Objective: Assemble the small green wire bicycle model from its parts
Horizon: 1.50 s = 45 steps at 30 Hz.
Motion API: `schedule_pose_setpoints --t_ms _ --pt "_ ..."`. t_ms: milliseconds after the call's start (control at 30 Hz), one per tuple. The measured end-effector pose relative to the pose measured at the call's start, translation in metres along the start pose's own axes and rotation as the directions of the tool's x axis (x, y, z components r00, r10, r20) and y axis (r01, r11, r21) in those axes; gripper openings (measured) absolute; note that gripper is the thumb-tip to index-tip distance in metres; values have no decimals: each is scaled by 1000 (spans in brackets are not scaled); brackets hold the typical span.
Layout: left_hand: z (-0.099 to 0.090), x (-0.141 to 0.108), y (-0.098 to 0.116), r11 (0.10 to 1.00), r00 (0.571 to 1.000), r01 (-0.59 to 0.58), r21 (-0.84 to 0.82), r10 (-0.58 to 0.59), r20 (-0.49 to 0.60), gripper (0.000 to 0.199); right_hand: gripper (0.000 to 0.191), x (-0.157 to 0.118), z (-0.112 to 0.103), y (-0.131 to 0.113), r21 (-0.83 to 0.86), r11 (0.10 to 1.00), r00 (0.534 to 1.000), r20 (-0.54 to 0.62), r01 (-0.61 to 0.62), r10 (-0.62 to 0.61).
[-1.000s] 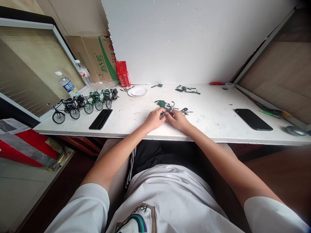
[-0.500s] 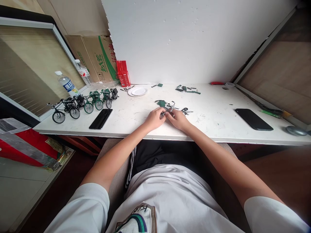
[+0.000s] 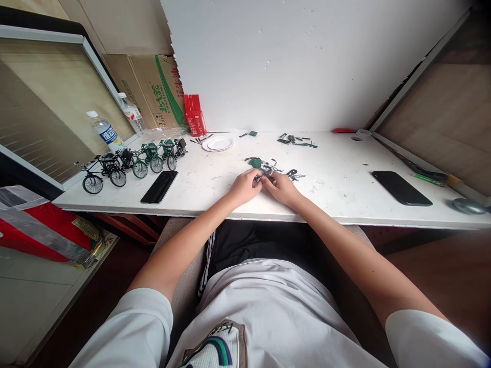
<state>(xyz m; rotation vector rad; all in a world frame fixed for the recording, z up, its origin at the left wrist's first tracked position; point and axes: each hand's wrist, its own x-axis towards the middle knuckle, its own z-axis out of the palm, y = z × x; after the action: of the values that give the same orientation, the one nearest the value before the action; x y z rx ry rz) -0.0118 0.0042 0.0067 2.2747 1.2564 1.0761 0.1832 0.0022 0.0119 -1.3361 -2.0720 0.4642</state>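
Observation:
My left hand [image 3: 245,186] and my right hand [image 3: 283,188] meet near the front of the white table, with fingertips pinched together. Between them is a small silvery model-bicycle part [image 3: 272,166] with a handlebar-like upper end; my fingers cover its lower portion. Just beyond my left fingertips lies a green piece [image 3: 254,162]. Beside my right hand are small dark and silvery parts [image 3: 293,175]. At the left, several assembled model bicycles [image 3: 140,162], black and green, stand in a row.
A dark phone [image 3: 159,187] lies left of my hands, and a black phone [image 3: 401,188] lies at the right. White paper plates [image 3: 218,143] and loose green parts [image 3: 297,140] are farther back. Bottles [image 3: 108,134] and a red box [image 3: 195,115] stand at the back left.

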Motion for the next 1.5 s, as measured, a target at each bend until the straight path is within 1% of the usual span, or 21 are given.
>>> schedule_pose_setpoints --t_ms 767,1100,1500 --pt "0 0 0 1000 1000 1 -6 -1 0 8 42 0 0 -1 2 1000 1000 1 -3 3" --pt "0 0 0 1000 1000 11 -5 -11 4 10 48 0 1 2 -14 1000 1000 -7 -9 9" --pt "0 0 0 1000 1000 13 -8 -13 5 10 46 0 2 3 -2 1000 1000 -13 -5 5"
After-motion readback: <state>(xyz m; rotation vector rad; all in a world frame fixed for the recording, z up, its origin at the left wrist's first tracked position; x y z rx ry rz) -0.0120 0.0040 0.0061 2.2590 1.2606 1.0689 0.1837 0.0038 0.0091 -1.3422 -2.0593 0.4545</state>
